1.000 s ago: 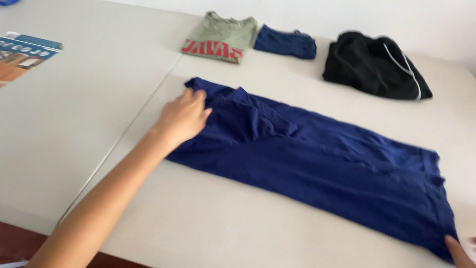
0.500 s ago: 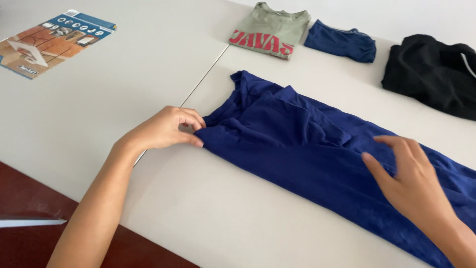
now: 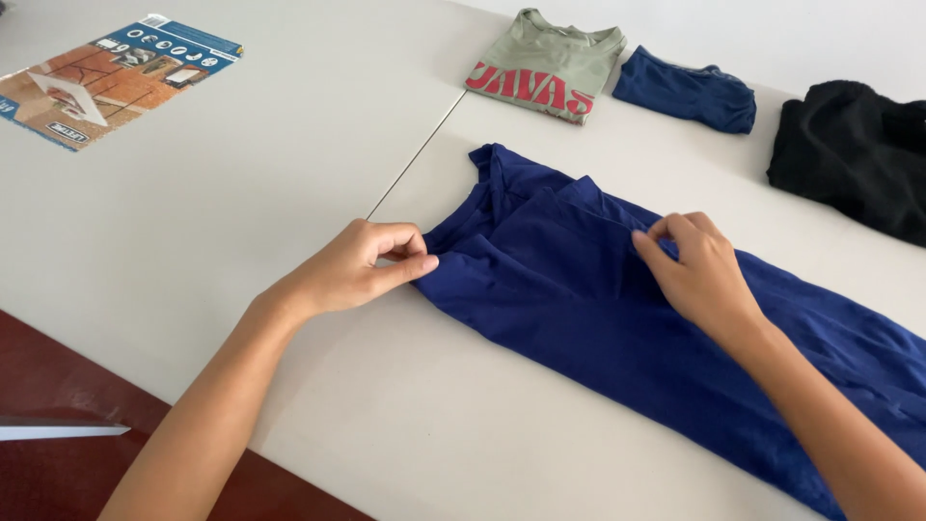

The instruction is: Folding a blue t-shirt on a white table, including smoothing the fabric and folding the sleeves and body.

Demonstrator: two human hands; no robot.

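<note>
Left hand [image 3: 352, 270] is pinching the near-left corner of the navy blue garment [image 3: 598, 299]; right hand [image 3: 699, 270] is pinching its top fold, cloth lying long and half-folded.

A pale table [image 3: 241, 203] carries a blue garment [image 3: 579, 289], green shirt [image 3: 545, 63], folded blue cloth [image 3: 687, 89], black garment [image 3: 854, 154] and leaflet [image 3: 106, 77]

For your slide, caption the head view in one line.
Left hand and right hand pinch a dark blue cloth garment on a white table.
</note>
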